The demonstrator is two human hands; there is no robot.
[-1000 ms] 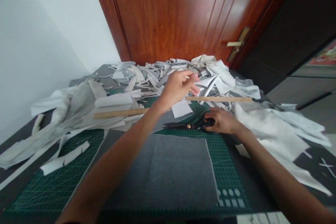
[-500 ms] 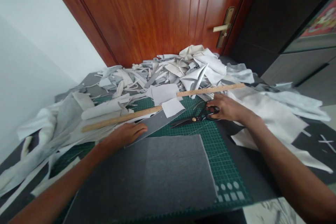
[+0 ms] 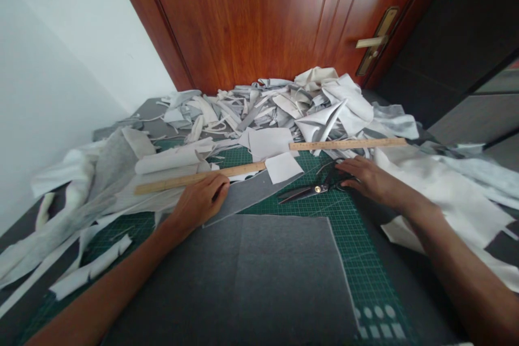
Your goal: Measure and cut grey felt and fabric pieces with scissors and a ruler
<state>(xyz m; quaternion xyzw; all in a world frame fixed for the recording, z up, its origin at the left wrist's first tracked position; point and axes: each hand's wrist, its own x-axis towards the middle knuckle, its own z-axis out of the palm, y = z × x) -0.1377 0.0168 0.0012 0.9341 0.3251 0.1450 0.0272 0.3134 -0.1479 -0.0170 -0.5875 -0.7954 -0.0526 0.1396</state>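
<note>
My left hand (image 3: 205,197) is curled closed at the near edge of a wooden ruler (image 3: 170,183), over the left end of a dark grey fabric strip (image 3: 251,192). Its fingertips are hidden, so I cannot tell what they hold. At the right, my right hand (image 3: 365,178) has its fingers at the handles of black scissors (image 3: 318,189). The scissors rest low on the green cutting mat (image 3: 365,259), blades pointing left and slightly apart. A small white square piece (image 3: 284,167) covers the ruler's right end and part of the strip. A large grey fabric sheet (image 3: 279,270) spreads in front.
A heap of white and grey fabric scraps (image 3: 279,102) lies along the back, before a wooden door (image 3: 243,16). Another wooden ruler (image 3: 348,144) sits behind the scissors. Pale fabric is piled at the left (image 3: 101,178) and right (image 3: 450,184).
My left hand has shifted from lying on the grey strip up towards the ruler and curled in. My right hand stays at the scissors' handles. The whole view has turned slightly left.
</note>
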